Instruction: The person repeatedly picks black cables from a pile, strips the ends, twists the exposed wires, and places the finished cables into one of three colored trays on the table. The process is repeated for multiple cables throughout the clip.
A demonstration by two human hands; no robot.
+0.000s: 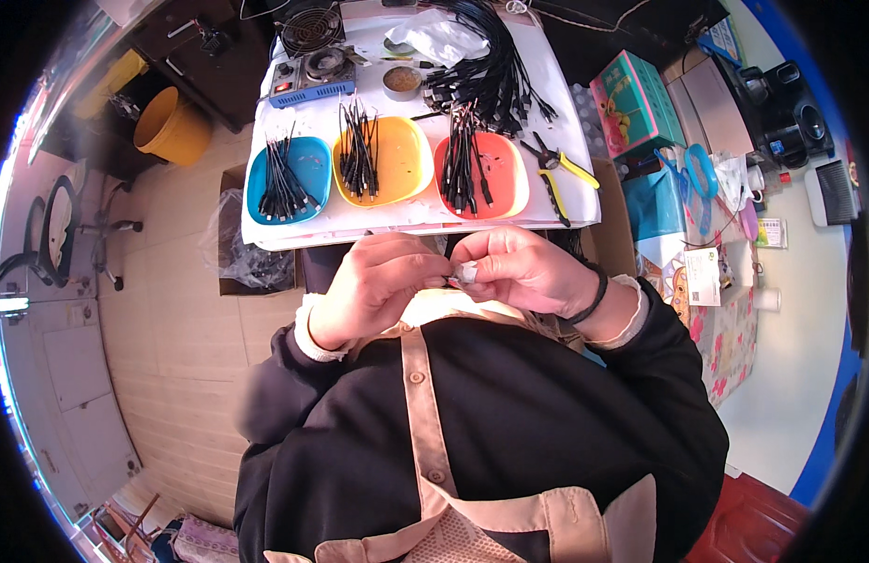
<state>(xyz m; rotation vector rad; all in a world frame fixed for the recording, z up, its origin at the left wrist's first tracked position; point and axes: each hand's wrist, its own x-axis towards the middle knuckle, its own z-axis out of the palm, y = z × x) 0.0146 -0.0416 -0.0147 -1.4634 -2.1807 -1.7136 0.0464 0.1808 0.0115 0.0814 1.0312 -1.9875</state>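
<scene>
My left hand [383, 281] and my right hand [521, 272] meet in front of my chest, just short of the table's near edge. Between my right thumb and fingers is a small white scrap [466, 272], its kind too small to tell. The left fingertips are pinched together right beside it; what they grip is hidden. Beyond my hands stand a blue bowl [312, 158], a yellow bowl [408, 150] and a red bowl [511, 183]. Bundles of short black cables [286, 183] lie in these bowls. Yellow-handled cutters [551, 188] lie right of the red bowl.
A blue soldering unit [312, 89], a round tin [402, 83] and a heap of black cables [491, 80] cover the table's far part. An open carton [256, 286] stands left of the table. A green and pink box [636, 103] is at the right.
</scene>
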